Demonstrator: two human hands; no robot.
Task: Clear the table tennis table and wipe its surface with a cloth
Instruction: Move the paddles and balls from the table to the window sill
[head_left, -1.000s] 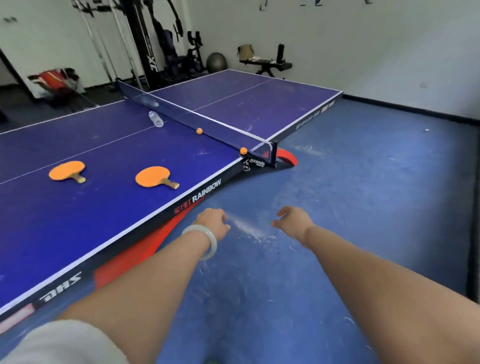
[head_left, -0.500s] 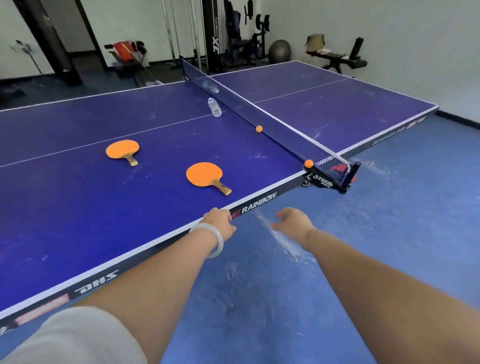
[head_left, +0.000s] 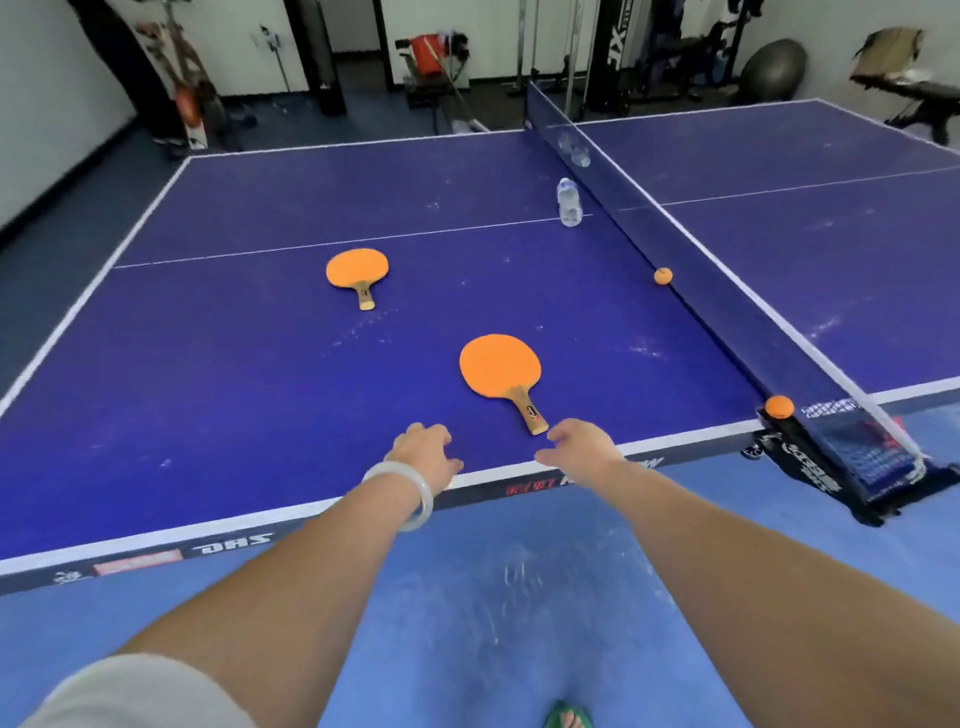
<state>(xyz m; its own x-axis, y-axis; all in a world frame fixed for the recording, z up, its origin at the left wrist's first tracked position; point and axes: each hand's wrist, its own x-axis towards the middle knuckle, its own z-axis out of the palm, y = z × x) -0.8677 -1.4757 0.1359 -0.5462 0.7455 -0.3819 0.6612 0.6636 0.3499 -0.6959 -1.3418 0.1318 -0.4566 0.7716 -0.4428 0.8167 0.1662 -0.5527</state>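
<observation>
Two hands: both reach up from the bottom of the frame to the near edge of the table (head_left: 208, 364) at lower centre, and neither holds anything.
Left hand (head_left: 423, 452): fingers loosely spread and a little bent, over the blue top just inside the white edge line; a pale bangle (head_left: 410, 493) circles its wrist.
Right hand (head_left: 579, 447): fingers loosely spread, thumb out to the left, just beside the butt of the near paddle (head_left: 500, 371); I cannot tell whether it touches the handle.
Near paddle: orange face up, flat on the table at centre frame, handle pointing down and right toward the right hand.
Far paddle (head_left: 357, 267): orange face up, flat, higher and left of centre, well apart from the near one, handle pointing down.
Bottle (head_left: 569, 202): clear plastic, seemingly upright, upper centre-right, on the white centre line and near the net (head_left: 727, 322).
Mid-net ball (head_left: 663, 276): orange, at the foot of the net, right of centre.
Post ball (head_left: 779, 406): orange, against the net post at the table's near edge, right side of the frame.
Net: dark, running from upper centre down to the lower right.
Table surface: blue with white lines, with pale smudges scattered around the paddles and past the net.
Floor (head_left: 493, 597): blue, with whitish scuffs below the hands; a foot in a green sandal (head_left: 569, 719) shows at the bottom edge.
Background: gym equipment along the top, with a grey exercise ball (head_left: 774, 67) at upper right.
</observation>
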